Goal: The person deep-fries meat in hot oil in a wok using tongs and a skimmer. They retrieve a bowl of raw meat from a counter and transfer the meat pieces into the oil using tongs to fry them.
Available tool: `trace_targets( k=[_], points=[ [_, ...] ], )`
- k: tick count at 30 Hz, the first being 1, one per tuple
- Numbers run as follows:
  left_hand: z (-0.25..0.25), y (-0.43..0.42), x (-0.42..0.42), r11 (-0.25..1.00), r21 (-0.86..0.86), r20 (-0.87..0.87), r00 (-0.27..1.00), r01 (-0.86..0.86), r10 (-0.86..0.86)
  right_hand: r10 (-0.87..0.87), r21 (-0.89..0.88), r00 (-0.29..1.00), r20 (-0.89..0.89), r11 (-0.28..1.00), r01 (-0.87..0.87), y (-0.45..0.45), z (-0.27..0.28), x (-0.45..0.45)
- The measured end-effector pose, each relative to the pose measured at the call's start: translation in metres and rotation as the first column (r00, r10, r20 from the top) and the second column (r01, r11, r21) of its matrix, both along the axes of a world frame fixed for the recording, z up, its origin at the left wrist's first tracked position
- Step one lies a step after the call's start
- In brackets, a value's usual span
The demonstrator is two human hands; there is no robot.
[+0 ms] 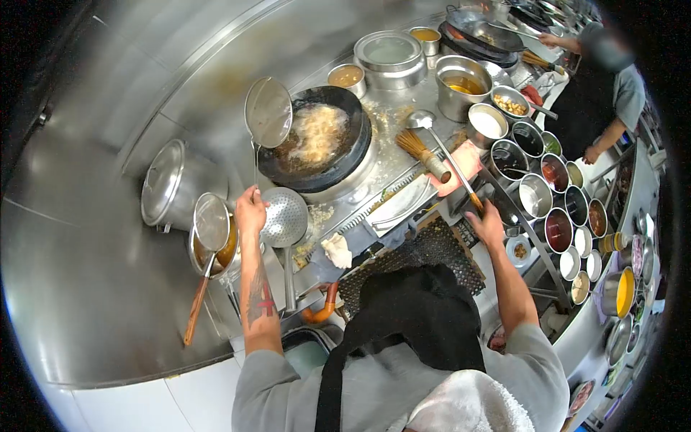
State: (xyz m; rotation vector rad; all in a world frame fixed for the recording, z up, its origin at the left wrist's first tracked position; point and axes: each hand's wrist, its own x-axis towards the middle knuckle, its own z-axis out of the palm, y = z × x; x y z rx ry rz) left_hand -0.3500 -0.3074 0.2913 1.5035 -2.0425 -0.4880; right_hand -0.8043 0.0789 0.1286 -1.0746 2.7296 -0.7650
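Observation:
My left hand [251, 209] is closed around the handle of a wire-mesh strainer [268, 112], which is raised at the left rim of a black wok [360, 137]. Pale, bubbling food [317, 135] fries in oil inside the wok. On the right, my right hand [488, 225] grips the wooden end of a long ladle [448, 153]. The ladle's bowl hangs over the steel counter, right of the wok and near a bamboo brush [425, 155]. Just beside my left hand lies a perforated skimmer [284, 218].
Left of me stand a lidded pot [173, 183] and a second mesh strainer [211, 222] over a pot of oil. Several sauce containers [535, 194] line the right side. A co-worker [601, 101] handles another wok [482, 30] at the upper right.

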Motion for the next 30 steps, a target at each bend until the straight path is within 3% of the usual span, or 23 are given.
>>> trace_targets(
  k=[2, 4, 5, 6, 8, 9, 10, 11, 12, 13, 14, 15, 16, 17, 19, 22, 23, 25, 26, 27, 28, 29, 30],
  points=[
    [0.004, 0.015, -0.014, 1.000, 0.009, -0.004, 1.000, -0.006, 0.006, 0.081, 0.211, 0.996, 0.032, 0.974, -0.085, -0.041, -0.011, -0.020],
    [-0.011, 0.014, -0.020, 0.997, 0.059, -0.139, 0.989, 0.057, -0.048, 0.086, 0.338, 0.968, 0.236, 0.926, -0.165, -0.073, -0.018, -0.045],
    [-0.016, 0.017, -0.022, 0.997, 0.075, -0.176, 0.984, 0.034, -0.020, 0.031, 0.212, 0.984, 0.174, 0.975, -0.068, -0.085, -0.009, -0.042],
    [-0.019, 0.018, -0.023, 0.997, 0.071, -0.189, 0.982, 0.021, -0.007, 0.190, -0.010, 0.980, 0.061, 0.982, -0.189, -0.094, -0.036, -0.060],
    [-0.019, 0.027, -0.025, 0.991, 0.130, -0.161, 0.986, -0.030, 0.051, 0.133, -0.155, 0.847, 0.514, 0.986, -0.061, -0.118, -0.008, -0.068],
    [-0.020, 0.026, -0.028, 0.993, 0.103, -0.138, 0.988, -0.056, 0.070, 0.161, -0.251, 0.636, 0.754, 0.966, 0.054, -0.134, 0.057, -0.056],
    [-0.016, 0.026, -0.036, 0.991, 0.101, -0.139, 0.986, -0.082, 0.096, 0.309, -0.372, 0.700, 0.644, 0.926, -0.065, -0.166, 0.039, -0.092],
    [-0.010, 0.028, -0.044, 0.991, 0.045, -0.076, 0.989, -0.124, 0.128, 0.381, -0.393, 0.610, 0.694, 0.911, -0.122, -0.198, 0.045, -0.124],
    [-0.006, 0.029, -0.052, 0.988, -0.013, -0.014, 0.988, -0.156, 0.156, 0.478, -0.519, 0.287, 0.830, 0.851, 0.085, -0.227, 0.082, -0.129],
    [-0.014, 0.025, -0.054, 0.986, -0.010, -0.009, 0.986, -0.164, 0.164, 0.434, -0.452, 0.535, 0.725, 0.886, -0.107, -0.256, 0.102, -0.147],
    [-0.031, 0.015, -0.056, 0.962, -0.235, 0.095, 0.982, -0.139, 0.165, 0.315, -0.264, 0.836, 0.450, 0.941, -0.213, -0.277, 0.129, -0.158],
    [-0.040, 0.003, -0.069, 0.889, -0.451, 0.186, 0.966, -0.078, 0.179, 0.199, -0.083, 0.896, 0.398, 0.980, -0.181, -0.295, 0.161, -0.162],
    [-0.036, -0.004, -0.092, 0.888, -0.455, 0.176, 0.971, -0.068, 0.165, 0.254, -0.087, 0.947, 0.195, 0.967, -0.241, -0.319, 0.155, -0.186],
    [-0.029, 0.000, -0.113, 0.936, -0.341, 0.202, 0.965, -0.090, 0.166, 0.308, -0.064, 0.951, -0.009, 0.949, -0.307, -0.341, 0.144, -0.207],
    [-0.035, 0.007, -0.131, 0.985, -0.139, 0.313, 0.940, -0.099, 0.139, 0.180, 0.001, 0.981, -0.073, 0.984, -0.181, -0.374, 0.146, -0.215],
    [-0.063, 0.025, -0.124, 0.974, -0.218, 0.361, 0.922, -0.064, 0.142, 0.128, -0.034, 0.983, -0.135, 0.990, -0.134, -0.411, 0.136, -0.220],
    [-0.062, 0.032, -0.122, 0.976, -0.115, 0.404, 0.889, -0.184, 0.215, 0.123, -0.035, 0.984, -0.130, 0.991, -0.128, -0.414, 0.145, -0.217],
    [-0.054, 0.061, -0.139, 0.962, -0.241, 0.337, 0.918, -0.131, 0.209, 0.247, 0.168, 0.938, 0.244, 0.942, -0.292, -0.417, 0.164, -0.216],
    [-0.046, 0.076, -0.161, 0.925, -0.369, 0.262, 0.945, -0.089, 0.195, 0.239, 0.165, 0.941, 0.240, 0.945, -0.282, -0.424, 0.152, -0.227],
    [-0.046, 0.093, -0.188, 0.949, -0.310, 0.216, 0.976, 0.063, 0.006, 0.213, -0.147, 0.552, 0.806, 0.976, -0.161, -0.434, 0.124, -0.244],
    [-0.051, 0.114, -0.219, 0.943, -0.255, 0.155, 0.971, 0.216, -0.181, 0.308, -0.292, -0.111, 0.945, 0.946, 0.140, -0.437, 0.110, -0.254],
    [-0.076, 0.129, -0.251, 0.961, -0.092, 0.150, 0.958, 0.261, -0.245, 0.327, -0.237, -0.272, 0.905, 0.918, 0.318, -0.409, 0.150, -0.225],
    [-0.102, 0.142, -0.287, 0.917, -0.036, 0.055, 0.917, 0.396, -0.394, 0.321, -0.233, -0.260, 0.911, 0.919, 0.319, -0.392, 0.159, -0.218]
  ],
)
